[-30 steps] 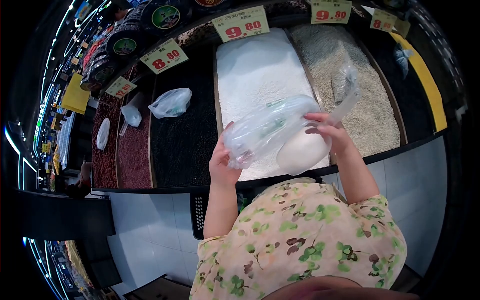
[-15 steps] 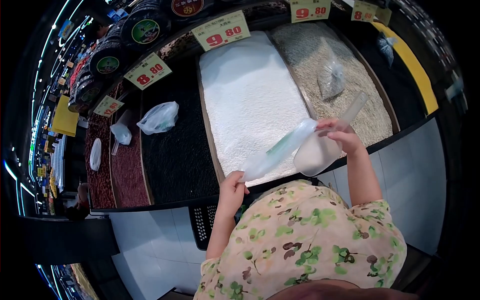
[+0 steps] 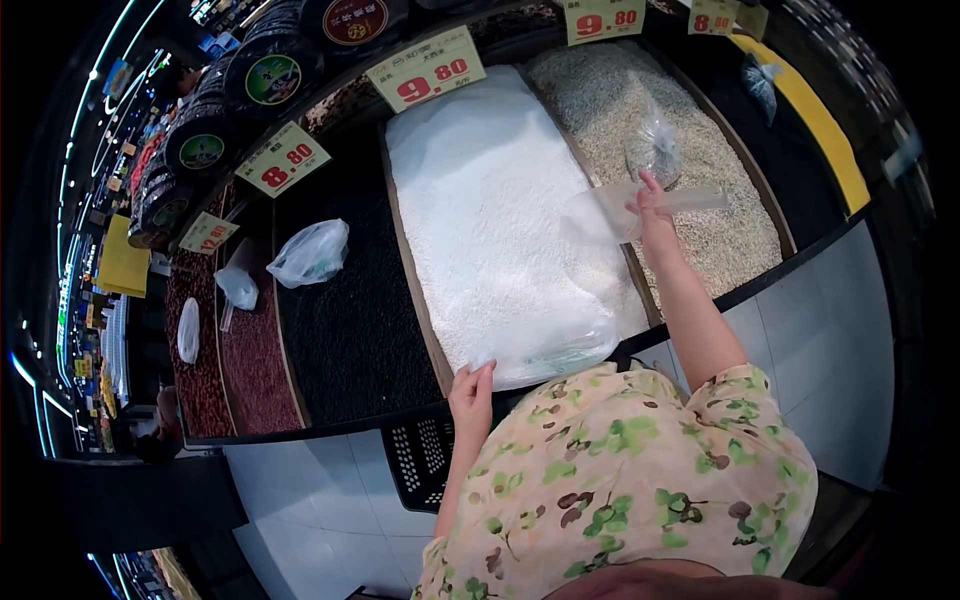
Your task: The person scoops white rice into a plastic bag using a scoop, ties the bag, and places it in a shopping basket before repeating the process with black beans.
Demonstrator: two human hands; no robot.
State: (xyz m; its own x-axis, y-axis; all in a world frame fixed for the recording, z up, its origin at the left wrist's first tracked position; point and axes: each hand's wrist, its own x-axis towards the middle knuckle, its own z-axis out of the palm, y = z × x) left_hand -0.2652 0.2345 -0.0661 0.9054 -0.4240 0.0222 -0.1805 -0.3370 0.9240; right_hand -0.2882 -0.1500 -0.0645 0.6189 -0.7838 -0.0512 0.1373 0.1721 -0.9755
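Note:
My left hand [image 3: 472,396] is at the near left edge of the white-grain bin [image 3: 490,190], its fingers pinching the end of a clear plastic bag [image 3: 565,345]. The bag lies stretched out low over the white grain, with some green print showing through it. Farther up and to the right, my right hand [image 3: 655,222] grips a translucent scoop [image 3: 700,198]. The scoop's handle points right over the beige-grain bin, and its see-through bowl hangs left over the white grain.
A tied clear bag [image 3: 652,150] rests on the beige grain [image 3: 720,235]. Leftward are black grain [image 3: 340,350] with a white bag [image 3: 311,253] on it, and reddish beans [image 3: 255,370]. Price signs [image 3: 430,70] line the back. A black basket [image 3: 418,465] stands on the floor.
My right hand has let go of the bag and moved up and away, turning the scoop's bowl leftward over the white grain. The bag has dropped low, its end still in my left hand.

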